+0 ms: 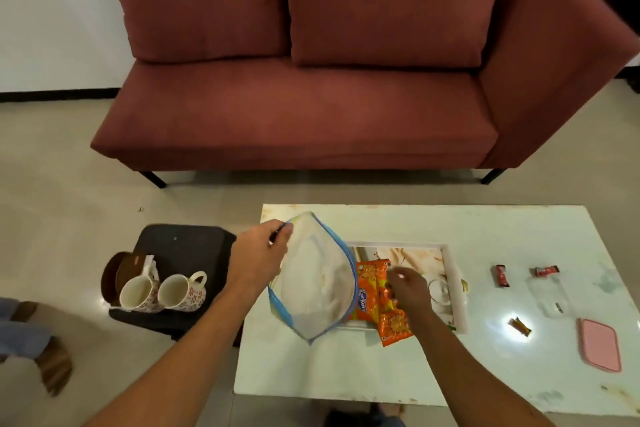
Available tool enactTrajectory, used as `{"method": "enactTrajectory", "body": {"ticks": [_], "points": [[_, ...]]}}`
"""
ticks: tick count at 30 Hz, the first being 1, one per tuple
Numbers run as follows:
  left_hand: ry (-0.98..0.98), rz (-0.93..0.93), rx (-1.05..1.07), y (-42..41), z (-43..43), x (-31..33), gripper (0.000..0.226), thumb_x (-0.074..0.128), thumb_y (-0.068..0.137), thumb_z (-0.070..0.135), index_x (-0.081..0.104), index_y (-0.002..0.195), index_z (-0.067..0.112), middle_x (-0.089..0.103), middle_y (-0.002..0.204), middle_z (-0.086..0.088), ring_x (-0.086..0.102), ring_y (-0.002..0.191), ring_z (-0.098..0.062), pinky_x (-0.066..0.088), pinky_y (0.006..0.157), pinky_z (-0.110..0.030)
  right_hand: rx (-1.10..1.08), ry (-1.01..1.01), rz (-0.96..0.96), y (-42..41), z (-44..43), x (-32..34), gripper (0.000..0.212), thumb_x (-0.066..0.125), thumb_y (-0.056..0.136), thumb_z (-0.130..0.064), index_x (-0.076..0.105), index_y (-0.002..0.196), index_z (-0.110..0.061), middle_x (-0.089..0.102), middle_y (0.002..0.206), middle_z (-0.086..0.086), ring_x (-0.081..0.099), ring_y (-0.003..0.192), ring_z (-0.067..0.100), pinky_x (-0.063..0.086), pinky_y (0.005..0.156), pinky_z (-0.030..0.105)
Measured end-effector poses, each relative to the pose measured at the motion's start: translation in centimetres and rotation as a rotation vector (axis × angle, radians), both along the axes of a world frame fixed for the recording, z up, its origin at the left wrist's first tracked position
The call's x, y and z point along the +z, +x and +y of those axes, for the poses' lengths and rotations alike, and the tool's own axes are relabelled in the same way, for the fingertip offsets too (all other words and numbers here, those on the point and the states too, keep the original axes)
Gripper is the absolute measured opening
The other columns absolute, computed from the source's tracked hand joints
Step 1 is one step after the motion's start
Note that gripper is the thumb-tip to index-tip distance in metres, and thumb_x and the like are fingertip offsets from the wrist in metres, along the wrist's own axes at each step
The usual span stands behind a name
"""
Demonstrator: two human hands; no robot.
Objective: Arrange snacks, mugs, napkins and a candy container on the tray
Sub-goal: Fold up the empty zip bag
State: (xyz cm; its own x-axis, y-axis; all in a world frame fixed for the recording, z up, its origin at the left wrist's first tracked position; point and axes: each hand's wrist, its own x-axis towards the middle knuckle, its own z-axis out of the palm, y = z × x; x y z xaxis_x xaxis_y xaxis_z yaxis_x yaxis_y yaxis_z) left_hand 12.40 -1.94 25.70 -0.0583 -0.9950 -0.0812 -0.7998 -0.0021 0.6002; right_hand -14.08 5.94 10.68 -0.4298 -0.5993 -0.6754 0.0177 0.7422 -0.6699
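Pale tiled floor (52, 166) at far left, white wall above a dark skirting line. Dark low stool (180, 246) beside the table, bearing two floral mugs (162, 291) lying side by side, a brown round dish (112, 274) and white napkins (149, 262) behind them. Left hand (259, 256) raised over the table's left end, fingers pinched on the top edge of a clear zip bag (317, 277) with blue seal, hanging open. Orange snack packets (375, 295) just right of the bag, partly on the white-rimmed tray (452, 274), one jutting over its near edge. Right hand (408, 288) resting on those packets, fingers curled loosely; grip cannot be told. White glossy low table (381, 371), stained at the edges. Farther right, off the tray: small red candies (502, 276), a clear container (550, 295), a pink lid (601, 345). Dark red sofa (311, 107) behind, on black legs.
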Motion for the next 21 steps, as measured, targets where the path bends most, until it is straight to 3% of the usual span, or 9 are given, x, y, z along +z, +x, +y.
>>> {"method": "enactTrajectory", "body": {"ticks": [3, 7, 9, 11, 13, 15, 18, 19, 21], "points": [[0.203, 0.147, -0.262, -1.1, -1.5, 4.1, 0.022, 0.059, 0.100, 0.034, 0.073, 0.085, 0.028, 0.063, 0.058, 0.015, 0.054, 0.046, -0.005, 0.051, 0.045, -0.029, 0.405, -0.312, 0.051, -0.6, -1.6, 6.4, 0.069, 0.076, 0.087, -0.014, 0.046, 0.149, -0.026, 0.050, 0.146, -0.011, 0.050, 0.127, 0.012, 0.044, 0.103, 0.030], [0.292, 0.184, -0.555, -3.1, -4.0, 12.1, 0.025, 0.059, 0.101, 0.034, 0.074, 0.082, 0.027, 0.060, 0.058, 0.009, 0.048, 0.040, -0.004, 0.045, 0.044, -0.025, 0.843, -0.593, 0.163, -2.0, -5.0, 17.9, 0.097, 0.081, 0.081, -0.025, 0.023, 0.154, -0.052, 0.019, 0.159, -0.033, 0.011, 0.150, -0.005, 0.022, 0.117, 0.025], [0.290, 0.228, -0.654, -4.0, -5.0, 16.8, 0.029, 0.059, 0.101, 0.036, 0.073, 0.076, 0.029, 0.059, 0.058, 0.011, 0.048, 0.045, -0.003, 0.044, 0.047, -0.022, 0.958, -0.695, 0.184, -2.1, -5.8, 23.7, 0.077, 0.083, 0.083, -0.024, 0.045, 0.144, -0.052, 0.037, 0.152, -0.036, 0.023, 0.146, -0.011, 0.028, 0.115, 0.015], [0.247, 0.228, -0.747, -4.8, -5.8, 21.5, 0.029, 0.060, 0.100, 0.041, 0.073, 0.079, 0.026, 0.061, 0.064, 0.013, 0.051, 0.057, -0.002, 0.045, 0.054, -0.019, 0.990, -0.772, 0.153, -1.7, -6.0, 28.4, 0.041, 0.081, 0.086, -0.017, 0.071, 0.119, -0.040, 0.064, 0.128, -0.030, 0.056, 0.119, -0.012, 0.046, 0.096, 0.011], [0.237, 0.229, -0.783, -5.4, -6.5, 25.5, 0.035, 0.060, 0.096, 0.051, 0.072, 0.082, 0.021, 0.060, 0.067, 0.007, 0.049, 0.061, -0.007, 0.042, 0.056, -0.021, 0.933, -0.828, 0.055, -1.7, -5.7, 31.9, 0.020, 0.075, 0.090, -0.009, 0.079, 0.109, -0.014, 0.077, 0.112, -0.008, 0.069, 0.098, 0.002, 0.054, 0.088, 0.021], [0.274, 0.306, -0.751, -5.3, -7.5, 29.1, 0.045, 0.057, 0.090, 0.063, 0.076, 0.093, 0.022, 0.065, 0.071, 0.007, 0.053, 0.060, -0.007, 0.041, 0.056, -0.024, 0.787, -0.896, 0.002, -2.3, -5.1, 34.8, 0.017, 0.071, 0.092, -0.005, 0.077, 0.105, 0.003, 0.077, 0.101, 0.006, 0.067, 0.090, 0.012, 0.055, 0.085, 0.028], [0.441, 0.737, -0.601, -2.8, -9.3, 31.4, 0.086, 0.036, 0.079, 0.081, 0.067, 0.130, 0.019, 0.075, 0.112, -0.014, 0.066, 0.096, -0.025, 0.049, 0.088, -0.039, 0.537, -1.033, -0.068, -4.1, -4.1, 38.6, 0.016, 0.067, 0.092, -0.003, 0.074, 0.102, 0.008, 0.072, 0.090, 0.014, 0.064, 0.082, 0.020, 0.055, 0.077, 0.030], [0.484, 0.929, -0.588, -1.9, -9.7, 31.1, 0.101, 0.033, 0.074, 0.087, 0.060, 0.139, 0.015, 0.066, 0.130, -0.024, 0.062, 0.114, -0.034, 0.042, 0.105, -0.047, 0.460, -1.080, -0.098, -4.8, -3.8, 39.8, 0.017, 0.067, 0.091, -0.004, 0.074, 0.102, 0.007, 0.071, 0.088, 0.015, 0.065, 0.080, 0.022, 0.056, 0.075, 0.032], [0.522, 1.151, -0.634, -1.2, -9.3, 29.6, 0.119, 0.040, 0.064, 0.097, 0.051, 0.147, 0.013, 0.051, 0.147, -0.025, 0.054, 0.128, -0.039, 0.035, 0.111, -0.053, 0.349, -1.160, -0.140, -6.3, -3.2, 41.8, 0.019, 0.067, 0.087, -0.007, 0.073, 0.101, 0.005, 0.073, 0.085, 0.012, 0.068, 0.074, 0.019, 0.059, 0.069, 0.031]]}}
